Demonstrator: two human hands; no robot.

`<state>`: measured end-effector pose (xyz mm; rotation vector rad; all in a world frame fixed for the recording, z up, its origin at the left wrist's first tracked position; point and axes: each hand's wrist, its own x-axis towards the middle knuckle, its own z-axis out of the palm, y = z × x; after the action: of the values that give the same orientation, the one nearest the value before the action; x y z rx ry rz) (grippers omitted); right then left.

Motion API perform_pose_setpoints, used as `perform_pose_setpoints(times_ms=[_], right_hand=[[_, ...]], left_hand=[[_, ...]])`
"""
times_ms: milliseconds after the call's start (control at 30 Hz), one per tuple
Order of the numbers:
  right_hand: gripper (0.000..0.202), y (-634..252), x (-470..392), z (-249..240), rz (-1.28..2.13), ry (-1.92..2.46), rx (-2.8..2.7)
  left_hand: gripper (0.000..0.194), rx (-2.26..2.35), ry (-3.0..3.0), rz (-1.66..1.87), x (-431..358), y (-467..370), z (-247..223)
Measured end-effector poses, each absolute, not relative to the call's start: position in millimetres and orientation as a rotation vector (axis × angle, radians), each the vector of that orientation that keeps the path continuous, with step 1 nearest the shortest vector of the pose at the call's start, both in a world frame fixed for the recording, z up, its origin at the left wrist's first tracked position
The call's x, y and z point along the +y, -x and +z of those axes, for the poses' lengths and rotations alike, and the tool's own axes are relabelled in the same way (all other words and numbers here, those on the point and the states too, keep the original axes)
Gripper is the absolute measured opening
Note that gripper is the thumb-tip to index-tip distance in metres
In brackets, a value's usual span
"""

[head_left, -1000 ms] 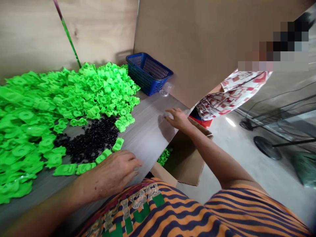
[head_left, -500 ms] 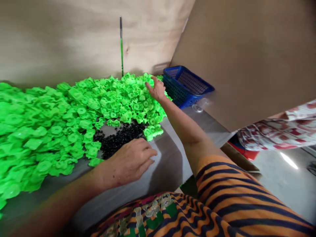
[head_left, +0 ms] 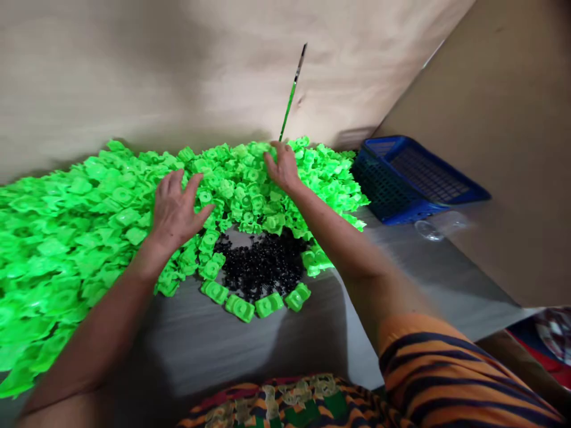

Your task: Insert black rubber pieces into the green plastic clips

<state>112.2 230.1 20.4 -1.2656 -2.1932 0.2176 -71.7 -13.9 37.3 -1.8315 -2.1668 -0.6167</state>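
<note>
A long heap of bright green plastic pieces (head_left: 120,196), shaped like small toy car bodies with a round centre, lies along the back of the table. Over its middle is my left hand (head_left: 175,208), fingers spread, with nothing visible in it. Farther right, my right hand (head_left: 284,168) reaches to the top of the heap, thumb and forefinger apart; its other fingers are partly hidden. Between my arms sits a pile of tiny black parts (head_left: 263,261). Several green pieces (head_left: 239,307) form a loose row along its near side.
A blue plastic basket (head_left: 388,184) stands tilted at the right end of the heap, with a clear plastic piece (head_left: 429,230) beside it. A thin green and black stick (head_left: 292,95) leans on the wooden board (head_left: 178,71) behind. Grey tabletop (head_left: 214,356) shows in front.
My left hand has moved from the near side of the black parts up over the green heap, fingers spreading. My right hand stays at the heap's top. The view has turned left.
</note>
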Motion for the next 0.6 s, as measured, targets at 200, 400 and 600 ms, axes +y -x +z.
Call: perform_pose_setpoints(times_ms=[200,400,600], right_hand=[[0.052,-85.6,213.5,28.4,0.241,0.617,-2.439],[0.048,-135.0,156.1,67.1,0.347,0.585,-2.386],[0.027,-182.4,101.9,55.1,0.565,0.395,-2.654]], left_hand=[[0.075,-2.248,1.947,-0.402,25.3,59.0,34.6],[0.06,-2.002,2.197,-0.576,86.2,69.6,37.0],[0.079,-2.06,2.23,-0.673,122.5,60.2,60.9]])
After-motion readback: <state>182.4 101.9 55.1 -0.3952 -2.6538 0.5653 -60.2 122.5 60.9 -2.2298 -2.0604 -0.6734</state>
